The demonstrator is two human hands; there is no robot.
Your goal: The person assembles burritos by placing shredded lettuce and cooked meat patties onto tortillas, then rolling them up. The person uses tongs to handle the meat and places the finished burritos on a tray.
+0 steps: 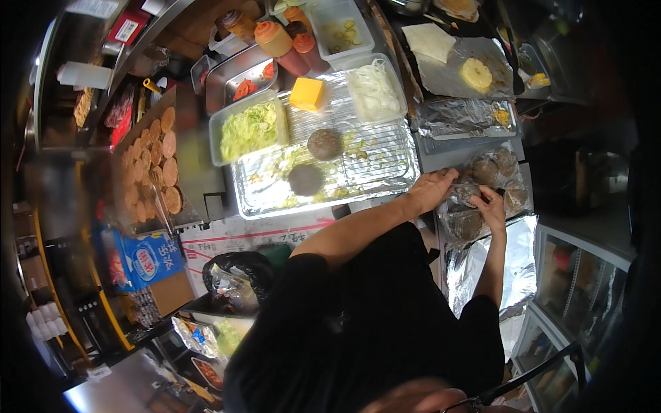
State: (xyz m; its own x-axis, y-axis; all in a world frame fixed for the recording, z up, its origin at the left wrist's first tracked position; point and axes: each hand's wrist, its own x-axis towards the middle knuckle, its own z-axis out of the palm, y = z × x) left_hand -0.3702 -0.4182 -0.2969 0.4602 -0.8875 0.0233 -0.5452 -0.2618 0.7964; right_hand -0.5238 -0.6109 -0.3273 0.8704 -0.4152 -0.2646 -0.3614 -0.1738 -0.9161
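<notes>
A clear plastic bag of several dark round buns (515,198) lies at the right, beside the foil-lined tray (242,196). My left hand (435,189) pinches the bag's near-left part with bent fingers. From the other side my right hand (490,206) grips the plastic, its fingertips over one bun. Between the hands the film is crumpled, and the fingertips are partly hidden. Two dark bun pieces, one farther back (325,144) and one nearer (306,180), rest on the tray's wire rack among lettuce scraps.
Around the tray stand a tub of shredded lettuce (253,131), a stack of yellow cheese slices (306,94), a tub of sliced onion (375,88), sauce bottles (274,40) and a pan of tomato (237,74). At left, round patties (165,148) cover a griddle. Foil (513,258) lies nearer me.
</notes>
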